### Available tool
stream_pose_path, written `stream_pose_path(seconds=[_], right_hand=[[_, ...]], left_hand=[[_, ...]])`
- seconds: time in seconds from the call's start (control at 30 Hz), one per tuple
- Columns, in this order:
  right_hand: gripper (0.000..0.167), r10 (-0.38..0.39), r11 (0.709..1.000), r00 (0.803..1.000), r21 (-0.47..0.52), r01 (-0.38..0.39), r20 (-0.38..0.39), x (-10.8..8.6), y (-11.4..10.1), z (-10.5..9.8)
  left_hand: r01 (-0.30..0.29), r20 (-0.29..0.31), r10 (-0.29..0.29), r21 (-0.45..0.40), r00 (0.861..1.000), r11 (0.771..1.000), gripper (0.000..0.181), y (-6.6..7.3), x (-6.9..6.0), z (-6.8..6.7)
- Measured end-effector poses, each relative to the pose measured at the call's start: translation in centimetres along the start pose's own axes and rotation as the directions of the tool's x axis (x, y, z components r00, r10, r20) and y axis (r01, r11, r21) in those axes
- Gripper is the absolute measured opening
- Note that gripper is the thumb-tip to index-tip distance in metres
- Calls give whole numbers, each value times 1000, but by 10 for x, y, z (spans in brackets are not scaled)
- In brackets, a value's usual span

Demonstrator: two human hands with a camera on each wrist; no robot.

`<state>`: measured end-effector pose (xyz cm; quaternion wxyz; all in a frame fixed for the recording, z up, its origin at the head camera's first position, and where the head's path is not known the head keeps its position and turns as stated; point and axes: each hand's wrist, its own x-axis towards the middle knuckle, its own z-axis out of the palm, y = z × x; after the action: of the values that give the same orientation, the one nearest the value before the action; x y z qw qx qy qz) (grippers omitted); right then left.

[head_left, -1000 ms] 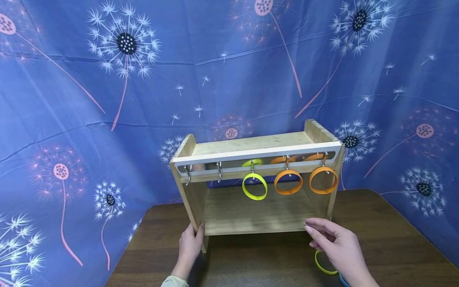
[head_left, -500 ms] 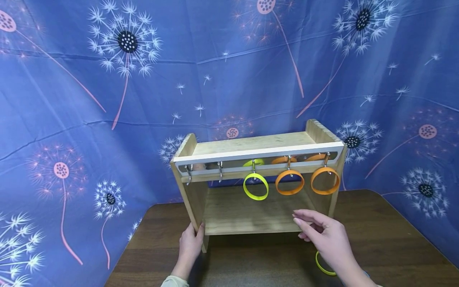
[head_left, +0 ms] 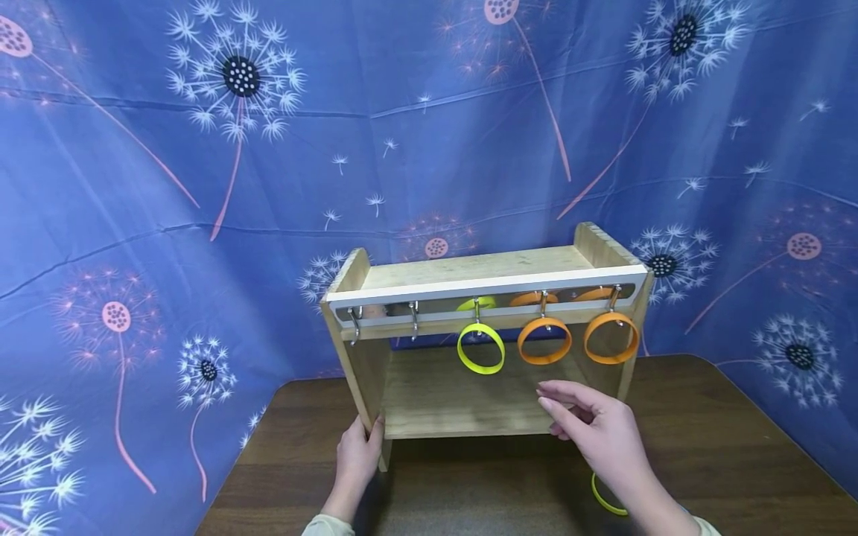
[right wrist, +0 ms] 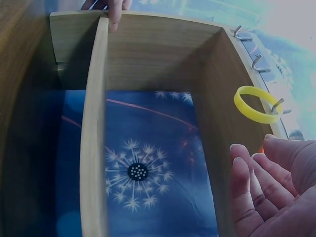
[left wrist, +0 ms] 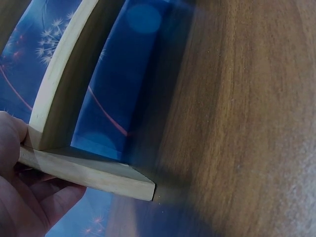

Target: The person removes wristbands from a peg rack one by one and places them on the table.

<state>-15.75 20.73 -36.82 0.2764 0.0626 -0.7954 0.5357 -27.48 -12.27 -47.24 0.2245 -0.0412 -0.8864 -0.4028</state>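
Note:
A wooden shelf [head_left: 469,428] stands on the table, with metal hooks along its front rail. From the hooks hang a yellow ring [head_left: 481,369] and two orange rings, one [head_left: 544,360] beside the other [head_left: 611,359]. My left hand [head_left: 355,461] grips the shelf's left side panel near the bottom; in the left wrist view the hand [left wrist: 29,192] holds the wooden edge [left wrist: 98,177]. My right hand [head_left: 603,435], fingers loosely bent and holding nothing, hovers before the shelf, below the orange rings. In the right wrist view, the yellow ring [right wrist: 252,112] hangs above the hand [right wrist: 276,192].
Another yellow ring [head_left: 603,503] lies on the brown table [head_left: 724,447], partly behind my right forearm. Two hooks at the left of the rail, one [head_left: 354,327] beside the other [head_left: 414,321], hold nothing. A blue dandelion-print cloth [head_left: 268,179] hangs behind.
My right hand has moved left and slightly up, from near the yellow ring on the table to before the shelf. My left hand keeps its grip.

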Motion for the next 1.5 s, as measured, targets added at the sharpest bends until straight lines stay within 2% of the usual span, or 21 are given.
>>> stream_pose_path(seconds=[0.23,0.83,1.0,1.2,1.5], right_hand=[[24,11,999,1000,51,-12,28,6,-5,6],[28,15,994,999,108,-20,51,21,-20,26],[28,29,998,999,54,-31,34,24,-23,33],[30,32,997,999,69,-33,9,28,-23,40],[19,-13,998,999,59,16,-51,32,-26,48]], left_hand=[[4,1,-4,2,1000,1000,23,-1,0,1],[21,13,-21,0,1000,1000,22,1,1,0],[23,14,-23,6,1000,1000,21,0,0,1],[22,9,-22,4,1000,1000,19,0,-1,2],[29,5,-29,4,1000,1000,17,3,-1,0]])
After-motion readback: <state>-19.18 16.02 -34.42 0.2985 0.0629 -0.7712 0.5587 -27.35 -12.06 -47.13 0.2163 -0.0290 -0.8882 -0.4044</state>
